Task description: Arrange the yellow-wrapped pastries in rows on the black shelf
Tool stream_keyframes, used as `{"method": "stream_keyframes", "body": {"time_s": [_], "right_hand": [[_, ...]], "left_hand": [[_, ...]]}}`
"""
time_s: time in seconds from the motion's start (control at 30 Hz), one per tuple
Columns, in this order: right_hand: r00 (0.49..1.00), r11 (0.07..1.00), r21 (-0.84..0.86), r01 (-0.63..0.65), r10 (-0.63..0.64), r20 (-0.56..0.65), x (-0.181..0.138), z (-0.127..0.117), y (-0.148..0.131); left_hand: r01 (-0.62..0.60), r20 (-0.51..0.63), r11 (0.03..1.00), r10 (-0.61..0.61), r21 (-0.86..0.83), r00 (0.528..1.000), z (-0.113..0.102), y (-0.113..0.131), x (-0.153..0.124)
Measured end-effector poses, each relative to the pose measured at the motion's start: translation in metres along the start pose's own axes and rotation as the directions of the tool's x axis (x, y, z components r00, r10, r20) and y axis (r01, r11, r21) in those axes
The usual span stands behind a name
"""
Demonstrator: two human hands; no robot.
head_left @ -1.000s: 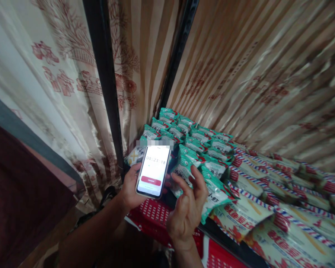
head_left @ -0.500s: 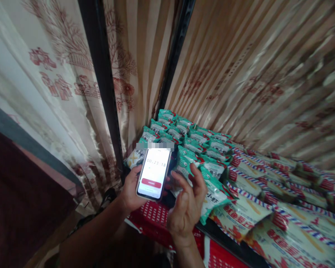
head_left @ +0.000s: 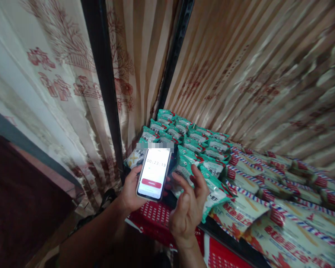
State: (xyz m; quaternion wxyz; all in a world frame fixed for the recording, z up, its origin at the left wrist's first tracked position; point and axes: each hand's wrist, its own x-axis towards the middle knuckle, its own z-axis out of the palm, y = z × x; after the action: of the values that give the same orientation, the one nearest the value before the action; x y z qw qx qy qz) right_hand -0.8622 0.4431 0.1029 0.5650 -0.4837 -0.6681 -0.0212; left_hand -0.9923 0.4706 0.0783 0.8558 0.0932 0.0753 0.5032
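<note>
My left hand (head_left: 132,191) is wrapped round a smartphone (head_left: 153,173), holding it upright with its lit screen toward me. The screen reads 00:23:19 above a red button. To the right of the phone, my right hand (head_left: 188,203) hovers with its fingers apart and partly curled, holding nothing. Behind both hands stand rows of green and white snack bags (head_left: 195,139). One green bag (head_left: 216,193) at the front lies just beyond my right fingers.
Cream and striped snack bags (head_left: 240,210) fill the shelf to the right. Red perforated baskets (head_left: 153,214) sit below the shelf's dark front edge. Black metal posts (head_left: 100,67) rise at the left and back corner, with patterned curtains (head_left: 217,59) behind.
The timer on the phone has gone from 00:23:18 to 00:23:19. My right hand has shifted very slightly to the right; the left hand keeps its hold.
</note>
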Motion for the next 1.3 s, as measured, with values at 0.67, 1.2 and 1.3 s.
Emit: {"method": "stream_keyframes", "body": {"time_s": [0.67,1.2,1.3], "right_hand": [[1.000,1.000,0.007,-0.015,0.015,0.016,-0.004,-0.001,0.005],[0.999,0.999,0.014,0.043,-0.044,0.020,-0.005,0.014,-0.009],[0.998,0.999,0.020,0.049,-0.050,0.028,-0.008,0.013,-0.011]], "left_hand": [[0.003,-0.018,1.000,-0.004,-0.030,1.000,-0.005,-0.003,0.001],[-0.032,-0.039,0.999,0.031,-0.032,0.999,-0.011,0.001,-0.016],[-0.032,-0.034,0.999,0.031,-0.033,0.999,-0.009,0.000,-0.022]]}}
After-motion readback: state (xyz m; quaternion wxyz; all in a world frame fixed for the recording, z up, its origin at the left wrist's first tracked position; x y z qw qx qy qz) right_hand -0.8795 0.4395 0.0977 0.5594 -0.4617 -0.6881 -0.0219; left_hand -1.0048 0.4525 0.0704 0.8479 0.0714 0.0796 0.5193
